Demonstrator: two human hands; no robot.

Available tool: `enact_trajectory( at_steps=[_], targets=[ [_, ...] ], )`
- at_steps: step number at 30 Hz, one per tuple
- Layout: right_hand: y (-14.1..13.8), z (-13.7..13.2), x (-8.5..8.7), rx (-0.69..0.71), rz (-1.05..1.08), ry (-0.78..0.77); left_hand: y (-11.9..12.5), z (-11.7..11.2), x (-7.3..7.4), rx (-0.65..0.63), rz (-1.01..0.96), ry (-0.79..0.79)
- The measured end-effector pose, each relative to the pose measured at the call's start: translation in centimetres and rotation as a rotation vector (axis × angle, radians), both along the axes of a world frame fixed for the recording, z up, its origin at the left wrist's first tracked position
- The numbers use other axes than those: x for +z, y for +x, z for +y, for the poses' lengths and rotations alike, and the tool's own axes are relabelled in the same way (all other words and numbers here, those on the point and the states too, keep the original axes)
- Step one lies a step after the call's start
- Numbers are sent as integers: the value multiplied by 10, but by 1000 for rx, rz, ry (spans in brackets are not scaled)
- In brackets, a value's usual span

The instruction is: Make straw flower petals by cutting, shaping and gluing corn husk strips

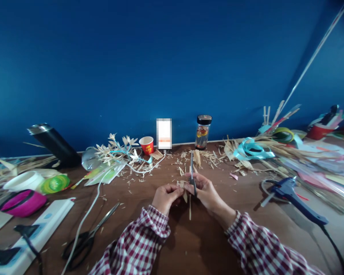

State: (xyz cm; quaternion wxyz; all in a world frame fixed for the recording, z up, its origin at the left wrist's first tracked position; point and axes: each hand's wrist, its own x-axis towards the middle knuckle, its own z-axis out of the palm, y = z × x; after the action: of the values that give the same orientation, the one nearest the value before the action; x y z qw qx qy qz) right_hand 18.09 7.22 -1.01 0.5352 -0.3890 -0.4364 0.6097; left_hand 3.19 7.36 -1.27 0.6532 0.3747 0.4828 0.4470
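A pale strip of husk (185, 196) is pinched between the thumb and fingers of the left hand (166, 195), above the middle of the table (186, 254). In the right hand (205, 191), a slim bladed tool (192, 168) is gripped, its blade pointed toward the far edge; whether its blades are parted cannot be told. A thin pale stick (190, 210) is seen just below the right hand's fingers, directed toward the near edge. The two hands are held close together.

Beyond them, dry shavings (215, 158) are scattered toward the far edge, where a red paper cup (146, 146) and a lidded glass jar (202, 135) are placed. Pale flowers (126, 145) are laid to the left of the cup. Near the left edge, a power strip (53, 215) is crossed by dark cables, and black-handled scissors (84, 242) are overlaid by a white cord (87, 210). Toward the right edge, a blue glue gun (299, 200) is laid near a looped turquoise ribbon (252, 152).
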Motion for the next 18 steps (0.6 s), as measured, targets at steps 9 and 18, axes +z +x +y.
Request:
enact_trajectory(
  at_steps=[9,18],
  targets=[
    [1,-1,-1,-13,-42,36,-4,2,-6,-28,56,-18],
    [1,-2,0,-6,-74,47,-5,1,-3,-71,115,2]
  ],
)
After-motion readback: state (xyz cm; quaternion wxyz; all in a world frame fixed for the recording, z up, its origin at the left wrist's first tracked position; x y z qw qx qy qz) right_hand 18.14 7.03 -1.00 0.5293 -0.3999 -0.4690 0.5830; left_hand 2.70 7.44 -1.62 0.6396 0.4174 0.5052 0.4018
